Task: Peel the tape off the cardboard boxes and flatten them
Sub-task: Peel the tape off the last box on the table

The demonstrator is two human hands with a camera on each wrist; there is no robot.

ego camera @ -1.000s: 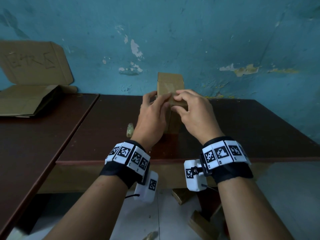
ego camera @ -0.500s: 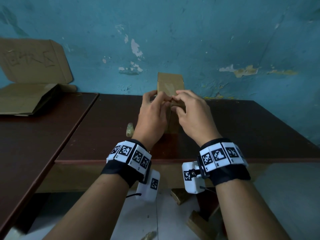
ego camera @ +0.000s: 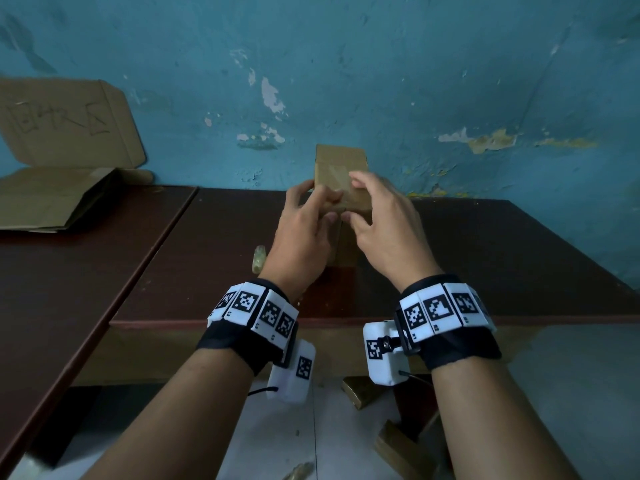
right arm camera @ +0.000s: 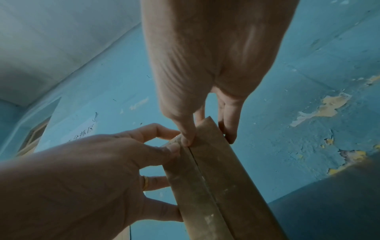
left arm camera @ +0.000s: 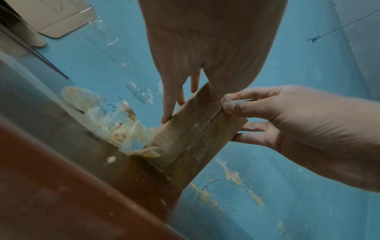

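A small, tall cardboard box point(ego camera: 341, 161) stands upright on the dark table point(ego camera: 502, 258), close to the blue wall. Clear tape point(ego camera: 337, 174) shines across its top face. My left hand point(ego camera: 329, 206) grips the box's upper left side, thumb on the near face and fingers behind. My right hand point(ego camera: 351, 199) holds the top right, its thumb pressed at the seam and its fingers reaching over the top. In the left wrist view the box point(left arm camera: 193, 133) shows its centre seam, with the right hand point(left arm camera: 230, 102) pinching the top corner. In the right wrist view both thumbs meet at the top of the box point(right arm camera: 216, 178).
A crumpled wad of peeled tape point(ego camera: 259, 259) lies on the table just left of the box. Flattened cardboard point(ego camera: 52, 199) is piled on the left table under a cardboard sign point(ego camera: 69, 123) leaning on the wall. Cardboard scraps point(ego camera: 360, 389) lie on the floor below the table edge.
My right hand's fingers have spread farther back over the box top. The left hand keeps its grip, and the box still stands in the same place.
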